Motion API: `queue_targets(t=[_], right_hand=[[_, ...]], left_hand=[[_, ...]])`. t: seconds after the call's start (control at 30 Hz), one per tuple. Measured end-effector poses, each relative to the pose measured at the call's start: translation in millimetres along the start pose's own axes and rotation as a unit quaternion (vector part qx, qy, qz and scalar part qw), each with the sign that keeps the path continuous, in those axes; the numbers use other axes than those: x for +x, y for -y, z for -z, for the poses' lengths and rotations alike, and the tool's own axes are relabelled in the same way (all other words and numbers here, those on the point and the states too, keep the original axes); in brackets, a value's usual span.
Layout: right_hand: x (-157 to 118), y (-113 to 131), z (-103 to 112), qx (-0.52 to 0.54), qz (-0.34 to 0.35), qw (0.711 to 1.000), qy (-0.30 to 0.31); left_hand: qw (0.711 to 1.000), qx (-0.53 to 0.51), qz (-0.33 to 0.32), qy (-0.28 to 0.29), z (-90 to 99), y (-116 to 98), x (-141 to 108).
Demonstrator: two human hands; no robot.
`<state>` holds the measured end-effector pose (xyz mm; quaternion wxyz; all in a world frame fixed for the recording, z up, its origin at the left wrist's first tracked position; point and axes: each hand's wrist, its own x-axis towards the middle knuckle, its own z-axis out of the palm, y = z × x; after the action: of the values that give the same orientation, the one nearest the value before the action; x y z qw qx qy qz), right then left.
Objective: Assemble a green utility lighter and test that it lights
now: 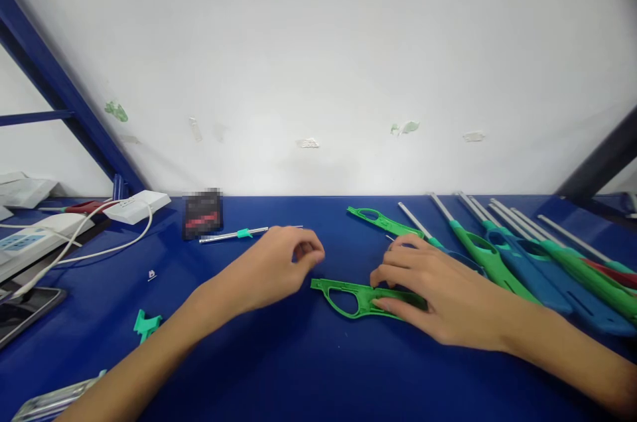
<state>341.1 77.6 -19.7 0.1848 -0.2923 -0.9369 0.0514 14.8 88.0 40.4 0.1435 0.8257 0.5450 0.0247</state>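
The blue worktop (318,375) spans the lower frame. Right of centre, the right hand (405,286) has its fingers narrowly set, holding a green shell (365,299). The left hand (279,263), at centre, has thumb and forefinger nearly meeting; whether they hold anything, I cannot tell. At least six rodded tools (507,276), in green, blue and red, overlap at right. The held shell, lower centre, is bright, ribbed inside, with an oval loop; the right hand covers its right end. Behind lies one more green piece (391,223). Left of centre are one dark packet (202,213), one thin rod (223,236), partly blocked by the left hand, and one tiny part (152,274).
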Motion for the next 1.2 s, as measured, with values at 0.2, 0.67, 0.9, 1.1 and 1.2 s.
queue_targets(t=[0.2,0.67,0.9,1.1,1.2], right_hand=[[-3,-4,-1,0.015,-0.007,1.0,-0.001],[-4,7,8,-0.009,0.014,1.0,-0.005],[-16,-4,-3,-0.068,-0.03,0.996,-0.044],[-10,-3,-12,-0.077,-0.062,0.991,-0.092],[-5,-2,-14,-0.078,-0.058,0.986,-0.132]], left_hand=[[0.976,0.136,0.079,-0.149,-14.9,33,20],[0.981,0.17,0.03,-0.085,-26.0,48,25],[0.989,0.118,-0.033,-0.081,-35.1,22,18],[0.99,0.078,-0.075,-0.088,-43.1,7,12],[0.989,0.044,-0.1,-0.103,-47.1,3,9]])
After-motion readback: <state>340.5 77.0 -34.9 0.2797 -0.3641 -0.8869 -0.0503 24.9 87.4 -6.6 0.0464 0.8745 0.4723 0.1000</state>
